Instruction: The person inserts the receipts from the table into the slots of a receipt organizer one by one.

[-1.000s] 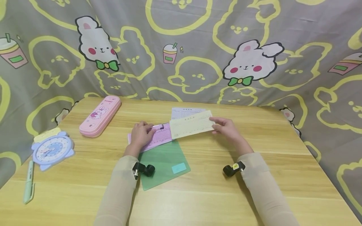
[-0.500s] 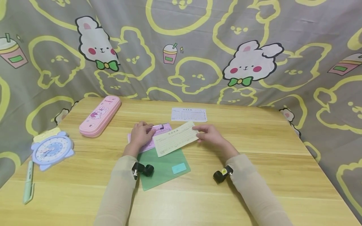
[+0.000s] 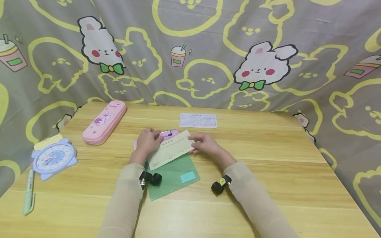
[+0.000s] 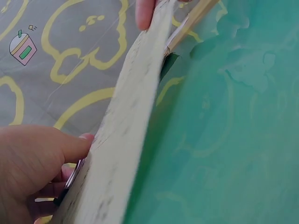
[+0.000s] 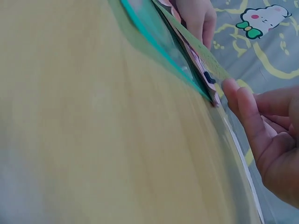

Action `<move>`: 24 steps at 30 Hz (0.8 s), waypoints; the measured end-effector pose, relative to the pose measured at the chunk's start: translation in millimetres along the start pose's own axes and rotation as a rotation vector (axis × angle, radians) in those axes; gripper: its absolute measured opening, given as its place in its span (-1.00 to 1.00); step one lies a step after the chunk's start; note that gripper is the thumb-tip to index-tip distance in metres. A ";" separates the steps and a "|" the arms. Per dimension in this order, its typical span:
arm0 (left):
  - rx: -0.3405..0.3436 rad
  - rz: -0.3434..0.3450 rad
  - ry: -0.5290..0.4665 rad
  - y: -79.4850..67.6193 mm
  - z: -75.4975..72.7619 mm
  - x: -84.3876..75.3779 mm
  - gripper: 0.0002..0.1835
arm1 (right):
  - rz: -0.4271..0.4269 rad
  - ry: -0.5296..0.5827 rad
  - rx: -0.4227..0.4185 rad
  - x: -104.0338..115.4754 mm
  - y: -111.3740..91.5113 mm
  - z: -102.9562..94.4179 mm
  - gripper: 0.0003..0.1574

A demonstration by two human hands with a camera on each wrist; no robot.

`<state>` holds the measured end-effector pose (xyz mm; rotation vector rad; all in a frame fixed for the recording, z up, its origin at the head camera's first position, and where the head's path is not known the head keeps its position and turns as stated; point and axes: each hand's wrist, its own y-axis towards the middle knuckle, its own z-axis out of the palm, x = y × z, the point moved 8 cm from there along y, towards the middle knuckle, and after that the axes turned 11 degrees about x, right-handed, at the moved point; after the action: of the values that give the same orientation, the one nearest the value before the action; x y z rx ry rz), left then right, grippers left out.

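A green clipboard (image 3: 166,186) lies tilted on the table, a light blue label (image 3: 187,177) near its lower right corner. My left hand (image 3: 146,142) is at its metal clip (image 3: 166,133), thumb and fingers pinching the clip from both sides. Lilac printed sheets (image 3: 175,132) show behind a cream printed form (image 3: 171,150). My right hand (image 3: 206,144) pinches the right end of that cream form, which slants across the lilac sheets and the upper clipboard. In the left wrist view, the cream form (image 4: 119,116) hides part of the clip.
A white printed form (image 3: 198,120) lies behind the clipboard. On the left are a pink pencil case (image 3: 104,122), a blue toy clock (image 3: 54,158) partly over a yellow piece (image 3: 47,142), and a pale green pen (image 3: 29,193). A patterned curtain (image 3: 205,79) hangs behind the table.
My right hand has carried the cream form left and slightly down, off the white form and over the lilac sheets. The left hand has stayed at the clip.
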<state>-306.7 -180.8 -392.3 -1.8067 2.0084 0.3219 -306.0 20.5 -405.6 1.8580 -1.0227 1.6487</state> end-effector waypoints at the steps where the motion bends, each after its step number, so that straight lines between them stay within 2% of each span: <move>1: -0.002 0.002 0.007 -0.4 -0.6 -0.6 -0.56 | 0.003 0.011 0.002 -0.5 1.4 2.4 -0.55; 13: -0.022 0.047 0.066 -1.1 -2.3 -3.8 -0.56 | -0.003 0.129 0.019 -1.2 13.3 26.2 -0.56; 24: -0.058 0.061 0.082 -0.6 -2.7 -2.8 -0.59 | 0.083 0.164 -0.024 -7.0 18.9 29.9 -0.55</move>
<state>-306.3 -179.6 -388.6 -1.8242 2.1338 0.3327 -301.5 -11.9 -420.5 1.6538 -1.0577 1.7952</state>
